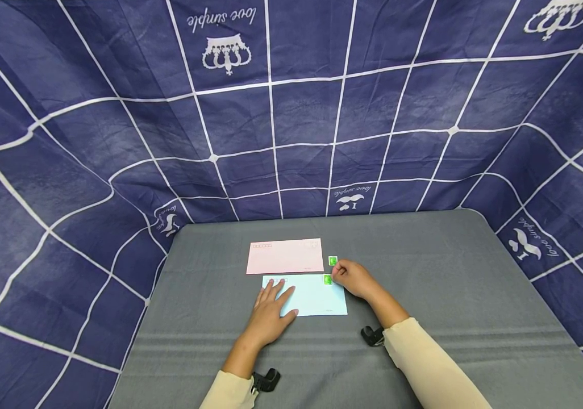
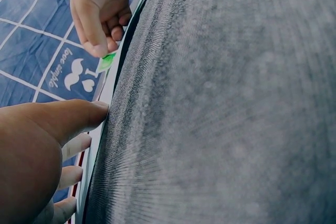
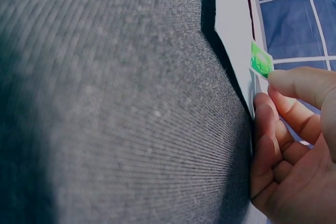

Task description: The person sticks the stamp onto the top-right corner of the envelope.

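Note:
A light blue envelope lies on the grey table. My left hand rests spread over its left part, the thumb near the lower edge. At the upper right corner of the envelope, my right hand pinches a green postage stamp by its right edge between thumb and index finger. The right wrist view shows that stamp standing at a slant against the paper, the other fingers curled below the thumb. Just above the right fingertips lies a second green stamp on the table.
Behind the blue envelope lies a pink envelope, its lower edge close to the blue one. Dark blue cloth with white lines hangs behind and at both sides of the grey tabletop. Both wrists carry small black cameras.

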Demonstrator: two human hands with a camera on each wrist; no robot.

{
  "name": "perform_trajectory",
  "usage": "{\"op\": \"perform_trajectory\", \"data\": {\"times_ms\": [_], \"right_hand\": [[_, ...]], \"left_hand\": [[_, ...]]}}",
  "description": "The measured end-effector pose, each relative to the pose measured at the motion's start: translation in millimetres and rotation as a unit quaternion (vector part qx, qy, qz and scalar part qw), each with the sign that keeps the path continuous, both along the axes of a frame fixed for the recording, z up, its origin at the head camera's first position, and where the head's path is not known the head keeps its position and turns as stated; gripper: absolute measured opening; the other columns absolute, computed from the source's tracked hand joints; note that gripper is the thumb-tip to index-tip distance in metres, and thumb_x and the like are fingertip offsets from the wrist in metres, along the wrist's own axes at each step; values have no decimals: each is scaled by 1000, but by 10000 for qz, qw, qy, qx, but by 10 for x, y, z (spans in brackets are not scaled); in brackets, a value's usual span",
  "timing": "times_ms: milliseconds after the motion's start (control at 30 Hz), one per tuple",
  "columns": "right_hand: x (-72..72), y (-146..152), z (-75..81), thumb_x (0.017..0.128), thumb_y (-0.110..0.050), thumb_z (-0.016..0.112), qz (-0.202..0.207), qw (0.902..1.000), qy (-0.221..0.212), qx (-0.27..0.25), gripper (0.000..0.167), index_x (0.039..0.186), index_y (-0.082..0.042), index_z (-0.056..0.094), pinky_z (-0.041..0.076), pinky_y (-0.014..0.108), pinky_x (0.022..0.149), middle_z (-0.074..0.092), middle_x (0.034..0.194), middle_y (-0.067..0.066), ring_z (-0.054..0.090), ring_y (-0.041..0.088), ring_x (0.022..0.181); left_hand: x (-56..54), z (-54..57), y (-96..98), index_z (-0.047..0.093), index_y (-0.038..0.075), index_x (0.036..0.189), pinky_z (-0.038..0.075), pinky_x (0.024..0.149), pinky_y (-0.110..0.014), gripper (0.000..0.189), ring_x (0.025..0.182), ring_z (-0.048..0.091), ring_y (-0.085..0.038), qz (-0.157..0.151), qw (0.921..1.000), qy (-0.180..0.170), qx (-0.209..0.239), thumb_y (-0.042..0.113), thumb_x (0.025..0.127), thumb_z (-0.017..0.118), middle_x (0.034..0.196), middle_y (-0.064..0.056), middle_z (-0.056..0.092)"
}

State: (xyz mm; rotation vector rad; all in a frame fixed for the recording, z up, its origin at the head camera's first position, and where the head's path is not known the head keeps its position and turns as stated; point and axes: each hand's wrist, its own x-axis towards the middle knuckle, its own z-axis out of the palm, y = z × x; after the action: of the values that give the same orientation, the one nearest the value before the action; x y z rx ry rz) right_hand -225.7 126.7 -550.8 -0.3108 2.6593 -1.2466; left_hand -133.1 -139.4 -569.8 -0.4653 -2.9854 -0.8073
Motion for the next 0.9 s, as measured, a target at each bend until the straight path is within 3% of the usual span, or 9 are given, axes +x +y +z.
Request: {"op": "perform_trajectory", "data": {"times_ms": [900], "right_hand": [[-26, -38, -26, 91, -11, 65, -101, 9993, 165, 316, 10, 81, -11, 63, 38, 25, 63, 55, 72, -2, 48, 12, 67]], "left_hand": [[8, 25, 3, 54, 14, 147, 19, 124, -62, 57, 155, 23, -41, 6, 10000, -59, 43, 38, 97, 65, 160, -15, 41]]}}
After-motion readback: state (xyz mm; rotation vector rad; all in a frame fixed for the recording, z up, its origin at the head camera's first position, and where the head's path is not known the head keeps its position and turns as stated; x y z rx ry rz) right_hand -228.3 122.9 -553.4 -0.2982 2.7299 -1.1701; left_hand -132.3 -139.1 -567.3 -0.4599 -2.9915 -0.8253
